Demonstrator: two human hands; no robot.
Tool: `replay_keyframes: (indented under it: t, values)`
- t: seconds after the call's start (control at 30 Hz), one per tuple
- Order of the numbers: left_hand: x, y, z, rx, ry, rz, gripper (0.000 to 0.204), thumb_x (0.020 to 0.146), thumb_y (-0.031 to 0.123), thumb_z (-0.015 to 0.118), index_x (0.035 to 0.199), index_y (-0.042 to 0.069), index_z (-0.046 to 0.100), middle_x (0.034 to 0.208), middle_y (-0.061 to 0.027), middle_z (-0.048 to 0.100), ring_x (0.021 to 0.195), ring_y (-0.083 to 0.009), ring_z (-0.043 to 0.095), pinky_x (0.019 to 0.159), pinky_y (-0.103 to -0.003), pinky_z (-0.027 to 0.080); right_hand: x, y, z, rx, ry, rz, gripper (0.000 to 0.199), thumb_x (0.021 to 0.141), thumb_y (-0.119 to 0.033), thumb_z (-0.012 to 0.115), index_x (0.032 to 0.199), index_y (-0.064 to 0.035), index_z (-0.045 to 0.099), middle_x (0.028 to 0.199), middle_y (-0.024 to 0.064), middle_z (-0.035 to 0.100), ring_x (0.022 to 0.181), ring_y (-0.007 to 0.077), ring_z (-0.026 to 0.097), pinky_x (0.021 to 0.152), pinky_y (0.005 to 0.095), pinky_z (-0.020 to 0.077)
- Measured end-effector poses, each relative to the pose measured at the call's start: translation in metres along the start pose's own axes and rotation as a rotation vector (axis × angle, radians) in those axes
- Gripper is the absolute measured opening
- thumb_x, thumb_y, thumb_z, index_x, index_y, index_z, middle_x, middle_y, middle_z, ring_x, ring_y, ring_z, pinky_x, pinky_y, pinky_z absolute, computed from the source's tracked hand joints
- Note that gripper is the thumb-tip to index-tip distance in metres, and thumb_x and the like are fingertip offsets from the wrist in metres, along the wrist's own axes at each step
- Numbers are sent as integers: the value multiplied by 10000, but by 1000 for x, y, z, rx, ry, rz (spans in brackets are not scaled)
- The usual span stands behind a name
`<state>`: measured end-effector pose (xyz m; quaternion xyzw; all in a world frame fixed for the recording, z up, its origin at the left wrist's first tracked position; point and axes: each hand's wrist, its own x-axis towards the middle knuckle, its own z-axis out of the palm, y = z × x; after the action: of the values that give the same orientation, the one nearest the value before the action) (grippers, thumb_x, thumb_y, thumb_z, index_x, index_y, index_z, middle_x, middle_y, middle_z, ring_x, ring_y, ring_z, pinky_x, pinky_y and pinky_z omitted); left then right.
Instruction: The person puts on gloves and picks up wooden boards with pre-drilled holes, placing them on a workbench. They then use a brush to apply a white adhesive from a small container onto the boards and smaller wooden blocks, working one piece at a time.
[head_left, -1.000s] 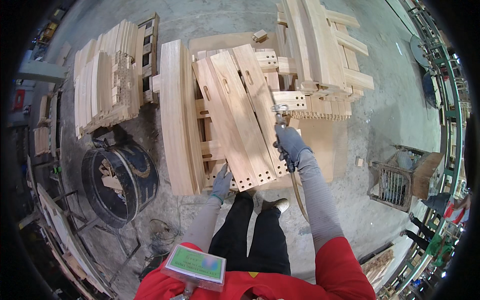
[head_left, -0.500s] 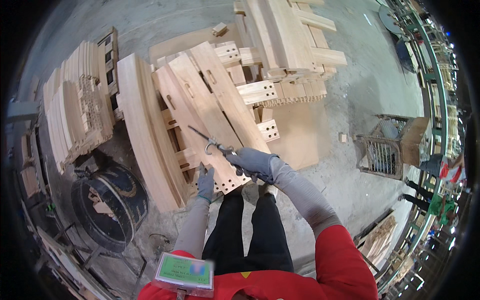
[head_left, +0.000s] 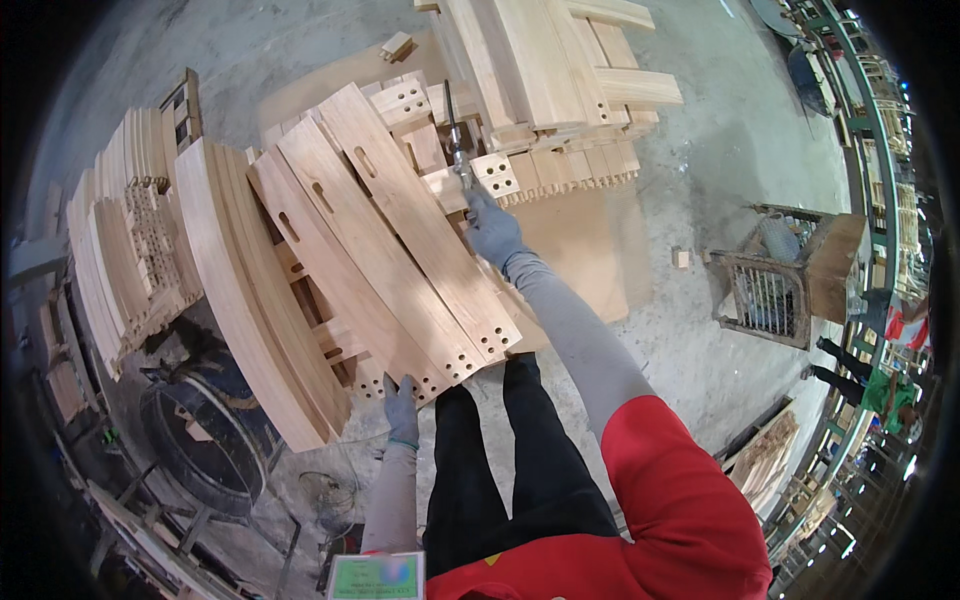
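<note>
Bright at centre, over pale wooden boards point(head_left: 430, 245) and grey concrete floor point(head_left: 665, 350), with soft shadows. Dimmer at lower left, around the black drum point(head_left: 232, 385). Speckled with small glaring lights point(head_left: 910, 466) at lower right. Bent toward the rim, black in the corners. Blurred on the badge point(head_left: 375, 577).

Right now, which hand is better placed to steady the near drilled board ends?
Probably the left hand: its fingers are at the drilled ends; the right hand holds a thin-nozzled tool.
</note>
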<state>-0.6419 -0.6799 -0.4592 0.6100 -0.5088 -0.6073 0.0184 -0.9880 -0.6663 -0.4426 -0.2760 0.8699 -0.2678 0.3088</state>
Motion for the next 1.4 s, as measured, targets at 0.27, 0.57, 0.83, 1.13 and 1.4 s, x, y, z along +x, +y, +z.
replay_keyframes:
  t: [0.27, 0.57, 0.83, 1.13, 1.4]
  values:
    - [27, 5, 9, -53, 309, -6, 611, 862, 448, 496, 1197, -63, 477, 1068, -159, 568, 950, -215, 546, 798, -317, 445, -88, 13, 34, 92, 80, -227, 377, 827, -148, 526, 1191, -58, 488, 1230, 180, 470, 1113, 347, 468, 914, 405, 407]
    - [27, 36, 38, -124, 448, -75, 659, 871, 525, 465, 979, -115, 576, 838, -153, 630, 763, -241, 587, 713, -318, 468, -155, 37, 62, -27, 110, 53, 499, 866, -221, 522, 1286, 1, 369, 1301, 211, 402, 1173, 353, 418, 958, 412, 378]
    - [24, 32, 61, 302, 394, 176, 562, 887, 432, 483, 1165, -56, 503, 1041, -181, 602, 979, -266, 575, 888, -338, 422, -168, 41, 65, -27, 191, 162, 642, 805, -336, 607, 1280, 18, 360, 1296, 231, 398, 1157, 366, 436, 954, 411, 379]
    - [45, 34, 71, -707, -17, 7, 796, 799, 23, 638, 1408, 92, 130, 1113, -123, 517, 951, -210, 564, 834, -327, 497, -137, 52, 60, 326, -213, 561, 624, 769, -511, 582, 1077, 30, 540, 897, 182, 641, 924, 282, 605, 804, 344, 453]
    - [34, 31, 41, -653, 5, 23, 759, 790, 25, 649, 1396, 82, 195, 1089, -119, 538, 898, -176, 579, 771, -291, 523, -134, 104, 26, 158, 283, 421, 267, 868, -260, 487, 943, -33, 605, 854, 127, 648, 783, 298, 622, 706, 381, 473]
